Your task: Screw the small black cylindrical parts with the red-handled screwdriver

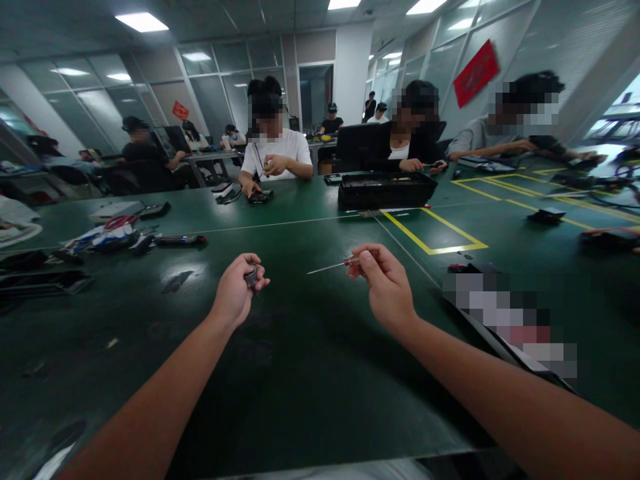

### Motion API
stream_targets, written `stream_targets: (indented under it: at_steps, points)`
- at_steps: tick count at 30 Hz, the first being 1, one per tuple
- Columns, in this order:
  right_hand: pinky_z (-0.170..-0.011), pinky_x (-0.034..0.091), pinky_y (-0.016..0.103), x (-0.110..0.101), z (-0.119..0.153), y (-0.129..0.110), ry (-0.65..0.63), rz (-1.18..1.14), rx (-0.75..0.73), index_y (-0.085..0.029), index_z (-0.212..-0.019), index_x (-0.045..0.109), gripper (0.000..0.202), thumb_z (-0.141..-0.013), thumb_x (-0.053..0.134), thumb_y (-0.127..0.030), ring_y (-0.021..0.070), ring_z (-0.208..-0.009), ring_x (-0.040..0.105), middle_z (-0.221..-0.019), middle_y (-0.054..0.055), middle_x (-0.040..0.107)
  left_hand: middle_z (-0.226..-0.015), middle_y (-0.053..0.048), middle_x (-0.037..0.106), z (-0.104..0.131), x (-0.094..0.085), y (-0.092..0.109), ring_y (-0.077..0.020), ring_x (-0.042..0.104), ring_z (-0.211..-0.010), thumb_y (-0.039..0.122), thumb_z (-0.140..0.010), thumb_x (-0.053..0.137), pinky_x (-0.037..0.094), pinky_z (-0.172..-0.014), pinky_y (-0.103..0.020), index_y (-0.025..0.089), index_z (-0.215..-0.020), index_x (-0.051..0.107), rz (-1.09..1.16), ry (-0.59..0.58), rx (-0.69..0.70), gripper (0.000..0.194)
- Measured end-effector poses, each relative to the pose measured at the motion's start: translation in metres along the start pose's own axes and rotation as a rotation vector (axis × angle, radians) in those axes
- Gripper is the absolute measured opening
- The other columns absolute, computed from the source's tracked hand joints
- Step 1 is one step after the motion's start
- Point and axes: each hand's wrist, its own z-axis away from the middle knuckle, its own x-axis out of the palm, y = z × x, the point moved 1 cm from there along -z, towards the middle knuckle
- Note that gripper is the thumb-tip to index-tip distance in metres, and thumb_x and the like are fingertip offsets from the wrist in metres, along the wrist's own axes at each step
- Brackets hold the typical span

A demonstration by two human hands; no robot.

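Observation:
My left hand is closed around a small dark object, which shows between the thumb and fingers; what it is cannot be made out. Opposite it, my right hand pinches a screwdriver by its reddish handle. The thin metal shaft points left toward my left hand, with a gap between its tip and that hand. Both hands are held above the green table.
A long black tray stands at the far edge, near seated people. Cables and tools lie at the left, beside a dark pen-like tool. Yellow tape marks the right. A dark-edged flat item lies by my right forearm.

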Motion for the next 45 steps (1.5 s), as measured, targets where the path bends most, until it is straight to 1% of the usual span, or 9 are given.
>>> stream_targets:
  at_steps: [4,9,18,23,29,33,38,41,45]
  points:
    - [-0.073,0.051,0.034,-0.001,-0.001,0.001,-0.010,0.022,-0.003,-0.024,-0.100,0.065,0.015,-0.098,0.055,-0.034,0.0154,-0.077,0.062,-0.084,0.000,0.065,-0.066,0.002,0.050,-0.001,0.000,-0.007,-0.0104,0.045,-0.054,0.014,-0.063,0.050,0.046,-0.066,-0.027,0.017,-0.087,0.055,0.012,-0.046,-0.009,0.024]
    - [-0.073,0.051,0.034,-0.001,-0.001,0.000,-0.001,0.030,0.004,-0.023,-0.100,0.065,0.014,-0.098,0.056,-0.034,0.0153,-0.076,0.062,-0.083,0.000,0.066,-0.071,0.000,0.051,0.002,0.003,-0.014,-0.0117,0.047,-0.060,0.015,-0.067,0.049,0.043,-0.064,-0.026,0.016,-0.088,0.056,-0.012,-0.136,-0.001,0.022]
    - [-0.072,0.052,0.033,0.001,-0.001,0.000,-0.010,0.042,-0.018,-0.023,-0.099,0.065,0.015,-0.098,0.056,-0.034,0.0150,-0.075,0.062,-0.083,0.000,0.066,-0.069,0.000,0.050,0.007,0.009,-0.017,-0.0118,0.045,-0.058,0.014,-0.067,0.048,0.037,-0.058,-0.025,0.016,-0.088,0.056,-0.068,-0.163,0.006,0.024]
    - [-0.073,0.052,0.033,0.000,0.000,-0.001,-0.014,0.068,-0.015,-0.023,-0.100,0.065,0.016,-0.098,0.055,-0.035,0.0152,-0.076,0.062,-0.084,0.000,0.065,-0.068,0.000,0.049,0.012,0.015,-0.018,-0.0121,0.043,-0.058,0.019,-0.072,0.050,0.035,-0.057,-0.025,0.015,-0.087,0.058,-0.077,-0.200,0.001,0.017]
    - [-0.073,0.052,0.034,0.000,-0.001,-0.002,0.000,0.068,-0.016,-0.024,-0.100,0.065,0.015,-0.098,0.055,-0.035,0.0157,-0.077,0.063,-0.085,0.000,0.066,-0.073,-0.001,0.050,0.022,0.024,-0.015,-0.0133,0.046,-0.062,0.013,-0.065,0.047,0.036,-0.059,-0.026,0.015,-0.092,0.060,-0.081,-0.227,-0.034,0.030]
    - [-0.073,0.052,0.034,-0.001,0.000,-0.003,0.012,0.052,-0.024,-0.024,-0.100,0.065,0.014,-0.098,0.055,-0.035,0.0155,-0.076,0.062,-0.084,0.000,0.065,-0.075,-0.002,0.051,0.026,0.027,-0.016,-0.0143,0.046,-0.063,0.015,-0.068,0.046,0.037,-0.060,-0.027,0.015,-0.095,0.060,-0.092,-0.243,-0.032,0.030]
    - [-0.073,0.052,0.034,0.000,0.001,-0.007,0.013,0.043,-0.041,-0.025,-0.102,0.064,0.016,-0.097,0.055,-0.037,0.0160,-0.076,0.061,-0.084,0.000,0.064,-0.074,-0.001,0.052,0.026,0.028,-0.020,-0.0152,0.046,-0.064,0.015,-0.069,0.045,0.035,-0.058,-0.028,0.017,-0.099,0.059,-0.200,-0.261,-0.009,0.033]
    - [-0.071,0.052,0.034,0.002,0.002,-0.012,0.013,0.039,-0.062,-0.026,-0.103,0.063,0.015,-0.097,0.056,-0.038,0.0160,-0.076,0.061,-0.084,0.000,0.064,-0.074,-0.001,0.053,0.028,0.030,-0.022,-0.0155,0.047,-0.065,0.016,-0.071,0.044,0.036,-0.059,-0.028,0.018,-0.099,0.059,-0.306,-0.318,0.022,0.032]
    - [-0.069,0.051,0.032,0.003,0.007,-0.015,-0.044,0.102,-0.096,-0.026,-0.103,0.064,0.015,-0.097,0.058,-0.038,0.0156,-0.075,0.061,-0.083,0.000,0.065,-0.075,0.001,0.053,0.033,0.034,-0.022,-0.0149,0.047,-0.065,0.017,-0.078,0.045,0.036,-0.062,-0.029,0.019,-0.102,0.059,-0.492,-0.366,0.051,0.028]
